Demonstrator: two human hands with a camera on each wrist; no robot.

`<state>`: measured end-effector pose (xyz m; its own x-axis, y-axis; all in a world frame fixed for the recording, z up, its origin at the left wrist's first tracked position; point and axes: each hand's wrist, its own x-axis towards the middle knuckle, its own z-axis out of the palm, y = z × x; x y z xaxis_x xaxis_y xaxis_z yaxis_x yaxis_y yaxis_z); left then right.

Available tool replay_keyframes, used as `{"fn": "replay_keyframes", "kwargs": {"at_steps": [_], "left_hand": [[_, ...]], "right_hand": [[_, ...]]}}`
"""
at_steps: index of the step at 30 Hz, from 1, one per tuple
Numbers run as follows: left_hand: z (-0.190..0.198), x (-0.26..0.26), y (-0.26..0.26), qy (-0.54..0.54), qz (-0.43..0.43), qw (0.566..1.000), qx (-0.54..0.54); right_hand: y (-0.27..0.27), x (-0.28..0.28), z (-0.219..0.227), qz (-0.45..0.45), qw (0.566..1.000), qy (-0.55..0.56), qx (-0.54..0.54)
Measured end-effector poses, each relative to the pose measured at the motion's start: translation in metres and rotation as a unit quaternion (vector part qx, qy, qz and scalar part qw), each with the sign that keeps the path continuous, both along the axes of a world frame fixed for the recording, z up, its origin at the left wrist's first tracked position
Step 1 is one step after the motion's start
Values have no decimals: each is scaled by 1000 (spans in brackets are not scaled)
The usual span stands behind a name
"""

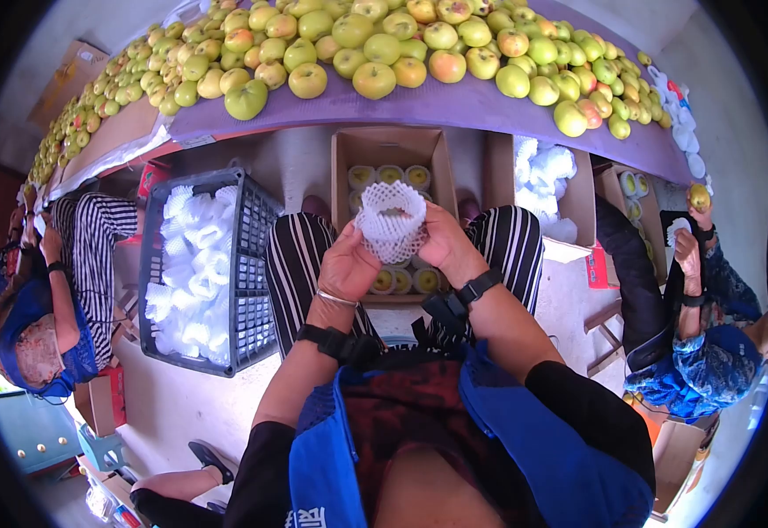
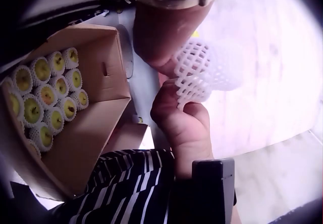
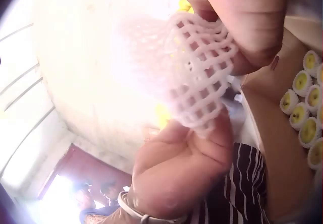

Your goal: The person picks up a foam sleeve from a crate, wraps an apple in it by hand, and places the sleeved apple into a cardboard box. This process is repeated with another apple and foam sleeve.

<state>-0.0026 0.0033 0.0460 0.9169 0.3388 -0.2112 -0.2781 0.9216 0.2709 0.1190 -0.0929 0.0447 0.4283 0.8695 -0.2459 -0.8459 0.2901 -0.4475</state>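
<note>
A white foam fruit net (image 1: 390, 220) is held up between both hands, its ring-shaped mouth spread wide. My left hand (image 1: 349, 264) pinches its left side, with the thumb and fingertips at the mesh. On the opposite side my right hand (image 1: 451, 245) grips the edge of the net. No fruit shows inside it. In the right wrist view the diamond mesh (image 3: 202, 73) stretches between the two hands. Under them stands a cardboard box (image 1: 441, 158), where netted apples (image 2: 48, 94) sit in rows.
Piles of yellow-green apples (image 1: 375, 79) cover the purple-topped table (image 1: 313, 110) ahead. A dark crate (image 1: 252, 255) of foam nets stands left; another box of foam nets (image 1: 547, 176) is at right. People sit on both sides; the right one (image 1: 701, 202) holds an apple.
</note>
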Motion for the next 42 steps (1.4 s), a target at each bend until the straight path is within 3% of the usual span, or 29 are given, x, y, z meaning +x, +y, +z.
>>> {"fn": "replay_keyframes", "kwargs": {"at_steps": [3,6,7,9,10,11,13,14,15,17,18,20,21,23,24,25,27,31,33,34,36,39,42], "left_hand": [[-11,3,0,6,-30,999,25],[-15,5,-1,188,-35,935,299],[-15,7,-4,189,-36,935,299],[-8,10,-12,160,11,860,485],[-3,11,-15,155,43,847,507],[-7,12,-14,158,44,846,507],[-19,15,-10,195,120,856,464],[-16,16,-8,211,132,903,350],[-17,15,-7,212,132,903,350],[-21,13,-1,152,147,946,247],[-23,13,1,158,153,941,256],[-23,12,1,174,137,941,256],[-21,12,2,189,119,940,257],[-25,11,2,182,98,940,271],[-26,11,2,176,75,939,285],[-28,10,1,176,74,939,284],[-19,8,-3,205,65,915,341],[-17,8,-6,209,83,908,354],[-17,11,-6,213,108,934,266],[-18,11,-5,212,109,934,266],[-24,9,-1,202,97,933,280],[-24,9,1,178,48,928,324],[-22,14,-3,176,92,934,299]], "right_hand": [[-3,5,-9,-28,998,52,-4],[-6,9,-18,-65,994,80,-32],[-7,10,-20,-81,992,59,-75],[-6,9,-27,-94,988,39,-118],[-5,6,-33,-71,985,-22,-152],[-2,2,-32,-48,978,-82,-185],[-3,-9,-30,-13,981,-78,-179],[-3,-13,-24,20,982,-76,-172],[-5,-12,-18,21,982,-75,-172],[-9,-6,-8,81,928,-140,-337],[-8,-3,-12,81,928,-140,-337],[-5,-1,-17,-107,886,-328,-310],[-4,-3,-16,-105,886,-329,-309],[-2,-10,-14,-11,901,-411,-138],[1,-15,-15,42,906,-407,-106],[3,-17,-18,41,907,-406,-107],[7,-20,-23,101,842,-481,-222],[10,-24,-26,90,856,-466,-203],[8,-29,-20,116,814,-522,-225],[8,-29,-25,117,813,-523,-225],[8,-27,-40,172,856,-448,-192],[5,-27,-48,182,839,-456,-233],[3,-29,-50,180,835,-453,-255]]}}
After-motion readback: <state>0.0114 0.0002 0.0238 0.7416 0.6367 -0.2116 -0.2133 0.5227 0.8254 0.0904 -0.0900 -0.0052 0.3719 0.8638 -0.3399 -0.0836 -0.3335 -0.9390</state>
